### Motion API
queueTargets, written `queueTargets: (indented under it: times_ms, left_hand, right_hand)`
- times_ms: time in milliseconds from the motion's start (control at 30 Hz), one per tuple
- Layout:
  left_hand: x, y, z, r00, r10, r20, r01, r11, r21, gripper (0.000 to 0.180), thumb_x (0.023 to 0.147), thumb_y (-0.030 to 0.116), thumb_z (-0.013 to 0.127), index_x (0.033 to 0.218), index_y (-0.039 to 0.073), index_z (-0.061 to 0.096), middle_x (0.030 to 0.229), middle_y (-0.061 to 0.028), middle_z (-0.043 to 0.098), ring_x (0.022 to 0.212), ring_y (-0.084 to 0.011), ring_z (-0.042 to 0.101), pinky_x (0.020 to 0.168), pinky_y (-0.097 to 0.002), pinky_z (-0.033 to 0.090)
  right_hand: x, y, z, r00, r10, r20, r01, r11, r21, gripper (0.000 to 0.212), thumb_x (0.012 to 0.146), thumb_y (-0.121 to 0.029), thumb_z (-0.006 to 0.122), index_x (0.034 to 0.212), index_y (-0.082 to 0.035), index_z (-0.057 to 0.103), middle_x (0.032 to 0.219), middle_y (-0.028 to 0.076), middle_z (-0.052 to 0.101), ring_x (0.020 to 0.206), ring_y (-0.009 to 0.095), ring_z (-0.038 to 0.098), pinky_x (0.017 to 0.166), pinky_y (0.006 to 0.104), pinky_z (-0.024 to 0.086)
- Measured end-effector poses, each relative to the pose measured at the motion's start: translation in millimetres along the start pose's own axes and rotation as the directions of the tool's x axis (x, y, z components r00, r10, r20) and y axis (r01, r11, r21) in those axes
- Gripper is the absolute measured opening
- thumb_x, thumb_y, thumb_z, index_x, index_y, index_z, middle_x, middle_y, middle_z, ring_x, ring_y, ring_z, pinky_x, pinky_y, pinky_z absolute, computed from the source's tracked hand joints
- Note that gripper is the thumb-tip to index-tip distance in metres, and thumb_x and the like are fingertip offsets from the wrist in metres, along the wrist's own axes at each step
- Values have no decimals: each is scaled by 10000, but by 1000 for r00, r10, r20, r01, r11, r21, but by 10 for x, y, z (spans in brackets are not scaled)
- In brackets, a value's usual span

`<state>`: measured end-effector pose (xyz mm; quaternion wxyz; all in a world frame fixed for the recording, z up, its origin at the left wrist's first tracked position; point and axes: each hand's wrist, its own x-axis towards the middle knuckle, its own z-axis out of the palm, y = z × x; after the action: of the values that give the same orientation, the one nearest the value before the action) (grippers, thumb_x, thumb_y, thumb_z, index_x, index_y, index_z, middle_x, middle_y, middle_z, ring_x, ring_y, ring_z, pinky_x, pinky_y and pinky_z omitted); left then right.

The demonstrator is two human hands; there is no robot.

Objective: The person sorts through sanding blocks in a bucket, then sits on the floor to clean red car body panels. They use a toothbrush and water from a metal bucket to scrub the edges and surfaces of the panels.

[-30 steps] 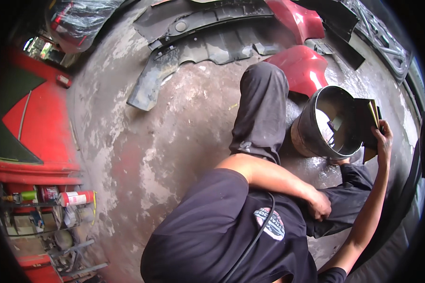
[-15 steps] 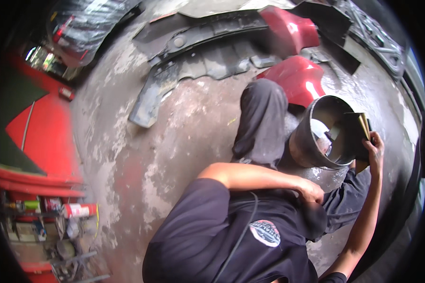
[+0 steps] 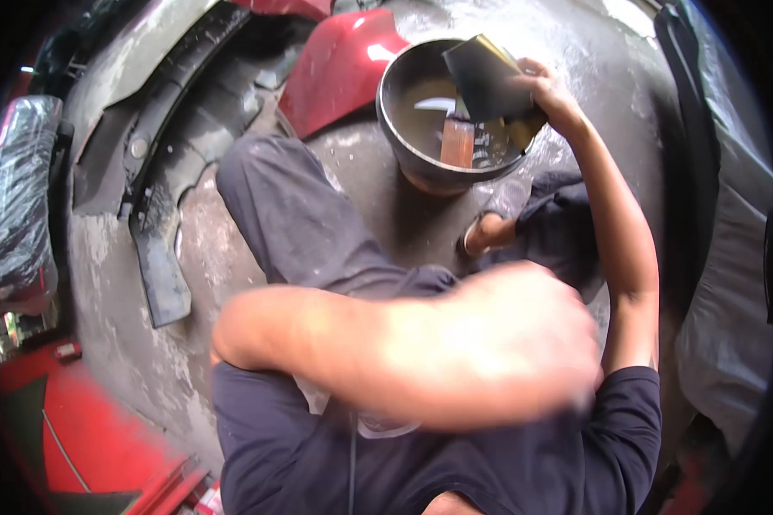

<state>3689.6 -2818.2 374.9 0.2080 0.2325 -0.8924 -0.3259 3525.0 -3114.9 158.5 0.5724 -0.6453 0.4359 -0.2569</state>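
My right hand (image 3: pixel 545 96) grips a folded, dark sheet of sandpaper (image 3: pixel 483 81) with a yellowish edge, by its right side. The sheet is tilted over the rim of a round black bucket (image 3: pixel 397 137), which stands on the floor before me. Murky water (image 3: pixel 416 99) fills part of the bucket, and a flat reddish-brown piece (image 3: pixel 458 142) shows inside it. Across my chest, raised close to the camera, is my left hand (image 3: pixel 541 335). Motion blurs its fingers, and I see nothing in it.
Left of the bucket lies a glossy red car body panel (image 3: pixel 339 69). A long, dark bumper part (image 3: pixel 159 163) stretches along the floor further left. Grey sheeting (image 3: pixel 730 257) hangs at the right. My bent left leg (image 3: pixel 292 206) is near the bucket.
My left hand has risen from my lap toward the camera. My right hand still holds the sandpaper, now tilted further over the bucket. The view has swung right.
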Motion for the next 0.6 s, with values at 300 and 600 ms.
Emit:
queueTargets:
  times_ms: [300,600]
  left_hand:
    - [319,-119,-412,955,84,283,-115,989,92,215,827,256,708,814,41,711,748,-107,711,719,-281,720,626,-418,557]
    - [-139,-2764,28,471,-833,-289,480,517,-709,646,935,540,719,1264,-8,628,1108,-109,710,1043,-221,689,847,-342,565]
  right_hand:
    - [118,235,343,999,23,-35,-24,999,-47,285,877,-248,776,1075,-52,719,847,14,670,766,103,601,733,288,490]
    - [-115,-18,722,862,-467,-196,391,860,-328,239,835,-38,621,1067,12,647,881,216,685,813,378,694,744,413,543]
